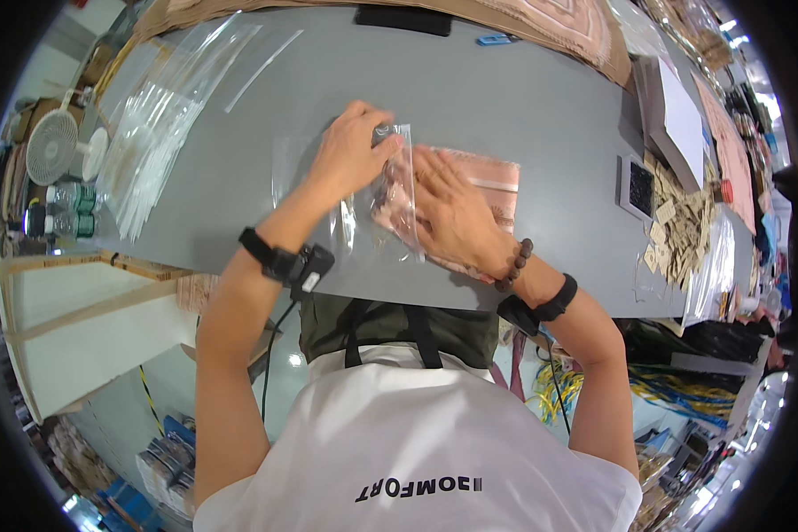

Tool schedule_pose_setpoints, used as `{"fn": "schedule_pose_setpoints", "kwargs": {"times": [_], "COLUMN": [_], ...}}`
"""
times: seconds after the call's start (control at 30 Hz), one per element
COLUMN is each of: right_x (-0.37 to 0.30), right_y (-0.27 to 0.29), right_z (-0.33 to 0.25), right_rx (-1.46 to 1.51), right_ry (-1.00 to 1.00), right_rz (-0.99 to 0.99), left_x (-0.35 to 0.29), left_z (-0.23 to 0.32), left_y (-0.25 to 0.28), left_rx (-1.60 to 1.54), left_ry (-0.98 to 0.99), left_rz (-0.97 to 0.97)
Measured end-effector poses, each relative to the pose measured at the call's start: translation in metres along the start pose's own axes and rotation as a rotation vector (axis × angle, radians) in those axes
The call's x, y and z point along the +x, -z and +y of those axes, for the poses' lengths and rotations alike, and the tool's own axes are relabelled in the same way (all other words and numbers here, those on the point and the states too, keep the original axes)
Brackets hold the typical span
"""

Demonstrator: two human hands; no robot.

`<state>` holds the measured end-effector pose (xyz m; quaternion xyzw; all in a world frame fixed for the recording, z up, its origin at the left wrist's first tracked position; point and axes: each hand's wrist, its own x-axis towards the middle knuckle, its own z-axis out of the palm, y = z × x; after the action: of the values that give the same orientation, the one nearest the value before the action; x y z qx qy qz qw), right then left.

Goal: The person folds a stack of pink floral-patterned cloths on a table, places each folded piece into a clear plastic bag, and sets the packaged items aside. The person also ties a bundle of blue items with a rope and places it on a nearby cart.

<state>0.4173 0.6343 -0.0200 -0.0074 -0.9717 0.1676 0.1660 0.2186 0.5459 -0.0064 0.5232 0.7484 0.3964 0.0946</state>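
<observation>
Two bare hands work close together near the middle of the grey worktop (559, 106) in my head feed, and I take twelve o'clock as its far edge. Between them lies the folded pink cloth (501, 170), its nine o'clock part showing through the film of a clear plastic bag (350, 232). On the cloth I see the right hand (457, 208) laid flat, its fingers stretched toward ten o'clock, released and grasping nothing, their tips beside the bag's edge. At the cloth's ten o'clock, the left hand (355, 152) rests on the bag near its far corner, fingers bent; whether they pinch the film I cannot tell from here.

Farther out from the cloth, a spread of clear bags (155, 133) sits between nine and ten, with a white fan (53, 146) beyond it. A blue cutter (498, 40) lies toward one o'clock. Around three I get a heap of beige tags (683, 226), and just beside it a small tray (625, 199) with dark contents.
</observation>
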Motion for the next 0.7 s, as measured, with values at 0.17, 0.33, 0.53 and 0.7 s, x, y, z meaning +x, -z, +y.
{"fn": "schedule_pose_setpoints", "kwargs": {"times": [0.17, 0.33, 0.53, 0.7], "right_x": [0.019, 0.035, 0.046, 0.070], "right_y": [-0.014, -0.028, -0.022, -0.030], "right_z": [-0.041, -0.048, -0.016, -0.001], "right_rx": [0.284, 0.266, 0.270, 0.001], "right_ry": [0.192, 0.078, -0.215, -0.251], "right_rz": [-0.272, -0.221, 0.185, 0.199], "left_x": [-0.008, -0.058, -0.109, -0.121], "left_z": [-0.003, 0.027, 0.025, 0.030], "left_y": [-0.005, 0.014, 0.044, 0.006], "left_rx": [-0.207, -0.148, -0.100, -0.540], "left_ry": [-0.147, -0.171, 0.499, 0.588], "left_rz": [-0.324, 0.031, -0.144, -0.141]}}
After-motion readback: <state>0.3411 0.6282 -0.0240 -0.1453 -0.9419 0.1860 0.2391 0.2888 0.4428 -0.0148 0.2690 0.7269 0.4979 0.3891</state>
